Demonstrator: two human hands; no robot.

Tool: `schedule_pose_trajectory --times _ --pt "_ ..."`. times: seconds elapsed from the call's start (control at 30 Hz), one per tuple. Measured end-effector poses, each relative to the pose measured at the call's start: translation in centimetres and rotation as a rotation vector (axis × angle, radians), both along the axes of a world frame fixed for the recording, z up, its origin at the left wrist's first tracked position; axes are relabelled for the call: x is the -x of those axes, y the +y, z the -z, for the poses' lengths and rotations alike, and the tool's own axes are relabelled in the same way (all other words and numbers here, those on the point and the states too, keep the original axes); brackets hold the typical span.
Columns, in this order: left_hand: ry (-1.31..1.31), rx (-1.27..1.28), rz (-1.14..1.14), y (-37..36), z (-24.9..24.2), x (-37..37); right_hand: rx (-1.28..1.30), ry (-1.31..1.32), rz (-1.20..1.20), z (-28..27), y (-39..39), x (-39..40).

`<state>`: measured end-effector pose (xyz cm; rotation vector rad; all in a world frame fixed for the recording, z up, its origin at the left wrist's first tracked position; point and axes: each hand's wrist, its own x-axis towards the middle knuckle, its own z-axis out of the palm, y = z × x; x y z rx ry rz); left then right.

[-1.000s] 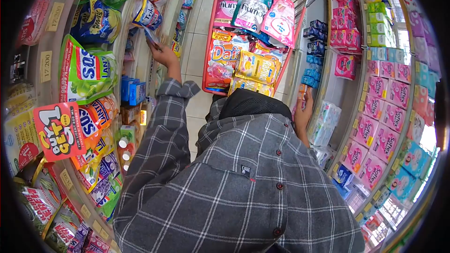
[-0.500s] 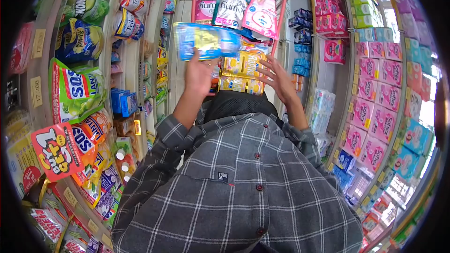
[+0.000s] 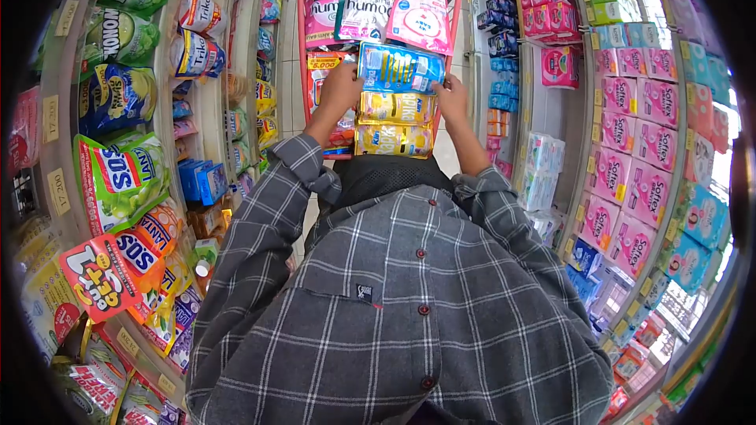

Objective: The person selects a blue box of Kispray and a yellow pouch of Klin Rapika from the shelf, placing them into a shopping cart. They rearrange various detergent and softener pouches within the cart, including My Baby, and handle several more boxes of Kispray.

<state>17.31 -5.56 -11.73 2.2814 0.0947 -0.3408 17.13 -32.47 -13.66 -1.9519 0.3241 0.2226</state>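
A blue refill pouch [image 3: 400, 68] lies flat across a shopping cart [image 3: 301, 12], with my hands at its two ends. My left hand [image 3: 340, 91] closes on its left edge, and the fingers of my right hand [image 3: 452, 102] pinch its right edge. Nearer to me are a yellow pouch [image 3: 396, 108] and a second yellow pouch [image 3: 392, 142], side by side below the blue one. Red and orange packs [image 3: 324, 71] sit partly hidden under my left hand. Toward the cart's far end stand a pink pouch [image 3: 323, 4], a white and teal pouch [image 3: 367, 0] and a pink and white pouch [image 3: 421, 12].
Shelves on the left hold green and orange SOS pouches [image 3: 122, 177] and a red promotion tag [image 3: 101, 277]. To the right, pink Softex packs [image 3: 612, 161] are stacked on shelves. Blue packs [image 3: 504, 79] hang beside the cart's right side.
The blue pouch has gone from raised in my left hand to lying above the yellow pouches. My right hand has moved from spread fingers to gripping its right end.
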Motion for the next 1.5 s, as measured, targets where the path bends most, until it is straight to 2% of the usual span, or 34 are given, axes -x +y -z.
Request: schedule_pose_trajectory --times 0.03,0.07,0.13,0.17,0.27,0.3,0.4,0.53,0.83,0.93,0.97,1.07,1.17,1.27,1.33,1.4,1.5 --pt "-0.284 -0.272 0.030 0.0 -0.1 0.8 0.094 0.046 0.046 1.2 0.2 -0.3" --pt "-0.312 -0.285 0.039 0.0 -0.2 1.0 0.269 -0.094 0.009 2.1 0.0 -0.2" --pt "-0.366 -0.310 0.059 -0.3 -2.0 0.6 0.621 -0.372 -0.060 -1.3 2.4 1.3" --pt "-0.351 -0.237 0.139 -0.5 -2.4 0.6 0.593 -0.470 -0.085 -4.1 3.8 1.6" --pt "-0.617 -0.358 0.245 -2.9 -1.0 -0.1 0.407 -0.527 -0.390 -3.4 4.8 0.0" --pt "-0.579 -0.347 0.254 -3.8 -0.5 -0.2 0.508 -0.481 -0.492 -3.2 5.1 -0.1" --pt "-0.575 -0.405 0.282 -4.7 2.1 -0.4 0.831 -0.456 -0.554 -0.9 5.1 -0.3" --pt "-0.508 -0.331 0.227 -4.7 2.7 -0.6 0.859 -0.410 -0.538 0.3 4.0 -0.5" --pt "-0.496 -0.429 0.281 -4.3 2.2 -0.2 0.857 -0.425 -0.536 0.7 4.2 -0.3" --pt "-0.530 -0.357 0.315 -3.4 0.7 2.0 0.654 -0.435 -0.473 -0.4 3.0 0.4" --pt "-0.492 -0.287 0.365 -2.9 0.0 3.2 0.724 -0.401 -0.462 -0.8 2.2 1.2" --pt "-0.454 -0.453 0.468 -1.0 0.8 6.5 0.570 -0.448 -0.290 -1.3 -1.5 4.1" --pt "-0.343 -0.297 0.291 2.2 0.6 9.4 0.673 -0.253 -0.195 2.2 -7.5 8.5" --pt "-0.407 -0.287 -0.064 5.7 2.3 12.1 0.869 -0.036 -0.200 5.6 -13.5 13.9" --pt "-0.443 -0.305 -0.287 7.9 3.8 13.5 0.673 0.441 -0.028 4.0 -14.6 16.5" --pt "-0.453 -0.336 -0.458 11.1 4.1 15.2 0.498 0.452 -0.058 7.5 -17.9 19.9" --pt "-0.469 -0.350 -0.604 14.3 5.6 15.9 0.425 0.211 -0.170 14.1 -19.3 25.7"
